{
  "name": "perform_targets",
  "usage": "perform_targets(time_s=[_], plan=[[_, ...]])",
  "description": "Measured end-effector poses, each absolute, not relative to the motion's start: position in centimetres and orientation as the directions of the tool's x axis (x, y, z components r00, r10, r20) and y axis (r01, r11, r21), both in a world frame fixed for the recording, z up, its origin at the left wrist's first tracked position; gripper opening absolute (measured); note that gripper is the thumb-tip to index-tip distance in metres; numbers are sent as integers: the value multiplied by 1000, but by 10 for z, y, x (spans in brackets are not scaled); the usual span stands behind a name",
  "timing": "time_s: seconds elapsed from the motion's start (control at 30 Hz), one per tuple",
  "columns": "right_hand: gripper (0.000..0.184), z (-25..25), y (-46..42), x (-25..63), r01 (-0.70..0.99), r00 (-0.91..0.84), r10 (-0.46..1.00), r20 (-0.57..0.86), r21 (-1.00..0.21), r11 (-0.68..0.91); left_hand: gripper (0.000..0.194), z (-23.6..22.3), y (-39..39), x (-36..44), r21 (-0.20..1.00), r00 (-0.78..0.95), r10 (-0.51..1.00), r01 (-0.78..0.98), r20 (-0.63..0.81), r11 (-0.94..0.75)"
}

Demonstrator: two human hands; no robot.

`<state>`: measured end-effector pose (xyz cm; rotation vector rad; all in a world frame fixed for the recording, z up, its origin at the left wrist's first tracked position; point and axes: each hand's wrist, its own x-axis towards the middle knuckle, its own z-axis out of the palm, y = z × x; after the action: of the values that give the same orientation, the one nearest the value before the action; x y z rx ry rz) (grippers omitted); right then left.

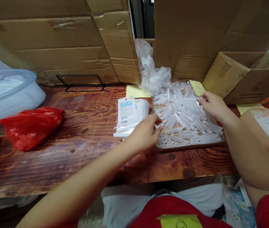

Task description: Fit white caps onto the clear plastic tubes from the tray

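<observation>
Red shirt (165,205) at six o'clock. Our right hand (210,104) pinches clear plastic strip (191,99) over tray (188,147) at three o'clock; left hand (147,131) looks empty, fingers parted. We judge picking step in hand; next move calls for drawing strip free of heap (183,118).

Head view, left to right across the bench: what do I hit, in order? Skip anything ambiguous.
Pale blue tub → red plastic bag → black wire frame → printed packets → shallow cardboard tray of clear plastic pieces → open cardboard box.
</observation>
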<state>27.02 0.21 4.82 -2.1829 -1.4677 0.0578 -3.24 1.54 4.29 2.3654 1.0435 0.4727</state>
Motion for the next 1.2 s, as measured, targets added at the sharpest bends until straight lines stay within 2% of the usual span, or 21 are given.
perform_targets(time_s=[0.13,0.2,0.3,0.37,0.47,0.6,0.67,0.73,0.83,0.97,1.07,1.2], plan=[[31,46,32,283,889,422,889,177,-271,-368,13,54,18,-19,469,701,712,643,-42,-605],[38,44,38,283,906,394,906,158,-233,-353,14,52,20,-7,435,739,672,624,-58,-649],[47,44,31,273,932,347,906,243,-193,-305,16,43,23,11,378,788,615,582,-41,-720],[42,47,19,263,959,271,914,303,-168,-229,18,37,25,20,349,807,590,561,-29,-751],[27,53,-3,248,991,65,955,290,-130,-28,20,31,25,27,340,815,579,548,-13,-764],[18,55,-27,238,962,-230,967,110,-125,243,18,28,19,27,360,869,492,445,45,-820],[14,54,-35,237,940,-310,951,5,-146,307,16,26,15,25,348,915,401,360,50,-866],[15,53,-40,237,938,-323,945,-59,-156,310,16,25,12,25,301,937,348,325,25,-897],[18,51,-47,237,944,-307,941,-140,-168,283,17,23,10,28,231,936,352,347,-18,-909],[22,45,-53,233,957,-279,931,-235,-142,251,18,22,9,31,199,931,362,362,-42,-911],[28,40,-56,226,976,-220,933,-284,-59,212,17,21,11,30,224,934,358,349,0,-910],[30,33,-58,214,975,-198,940,-279,41,218,16,23,14,18,321,925,368,322,95,-891]])
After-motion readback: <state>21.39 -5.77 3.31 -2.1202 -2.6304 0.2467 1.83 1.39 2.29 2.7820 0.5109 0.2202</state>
